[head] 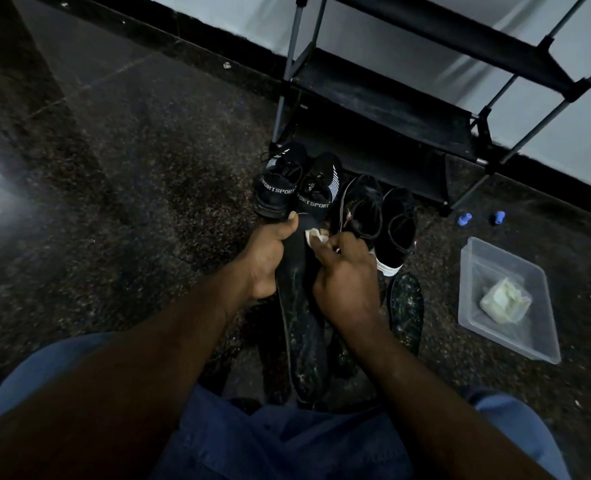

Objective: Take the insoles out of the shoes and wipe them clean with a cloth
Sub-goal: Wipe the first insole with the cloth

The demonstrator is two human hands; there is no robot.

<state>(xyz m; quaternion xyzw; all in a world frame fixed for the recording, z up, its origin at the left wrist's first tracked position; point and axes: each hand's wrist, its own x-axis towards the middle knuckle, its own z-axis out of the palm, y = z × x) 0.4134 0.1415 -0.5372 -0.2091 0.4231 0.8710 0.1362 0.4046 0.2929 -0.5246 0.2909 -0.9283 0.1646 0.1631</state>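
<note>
Mid-wipe from where I'm sitting on the feed: the insole [301, 306] is out and held up between the two hands. The left hand [266, 258] is wrapped round its left edge near the top, and the right hand [346, 271] pinches a small white cloth [316, 235] against the top end. It's a long, thin, floppy black foam thing, matte, with pale specks all over the lower half, so I'd say cleaning has barely started on it. A second insole [406, 306] lies flat on the floor just right of the right wrist, same shape and just as speckled, so that one looks undone too. Just beyond the fingers are four black shoes: a knit pair [280, 188] with white SPORT lettering and a laced pair [399, 223]. Can't tell if any of them has an insole inside. Well off to the right of the right hand is a clear plastic tub [505, 268] holding a pale crumpled wad [503, 301]. Everything sits on dark, glossy speckled stone floor [148, 168].
</note>
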